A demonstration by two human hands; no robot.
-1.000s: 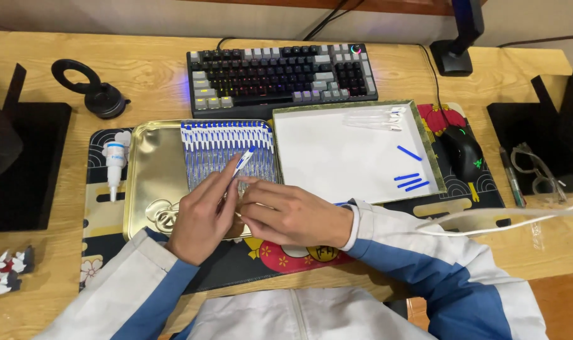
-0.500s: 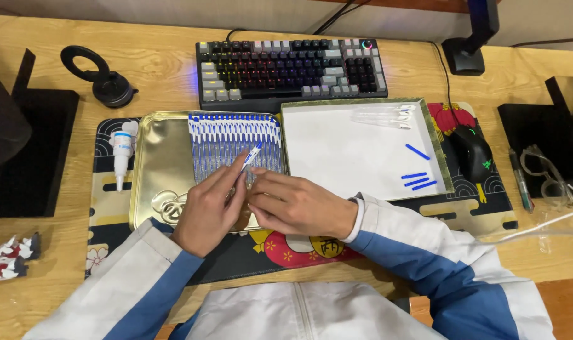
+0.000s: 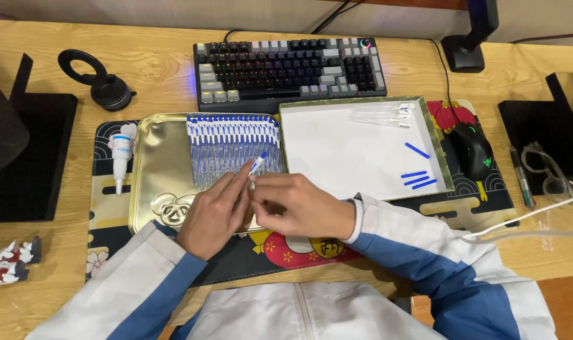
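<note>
Both hands meet over the gold tray (image 3: 154, 182): left hand (image 3: 214, 214) pinches a blue-capped pen (image 3: 257, 164) upright; right hand (image 3: 302, 206) fingers curl at its lower end, their grip hidden.

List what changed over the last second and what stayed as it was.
Little changed. The left hand and right hand stay together over the gold tray, still pinching one blue-capped pen; its tip sits slightly differently between the fingers. The view only shifted a little. The row of pens, the white tray with its loose blue caps, the keyboard and the mouse stayed put.
</note>
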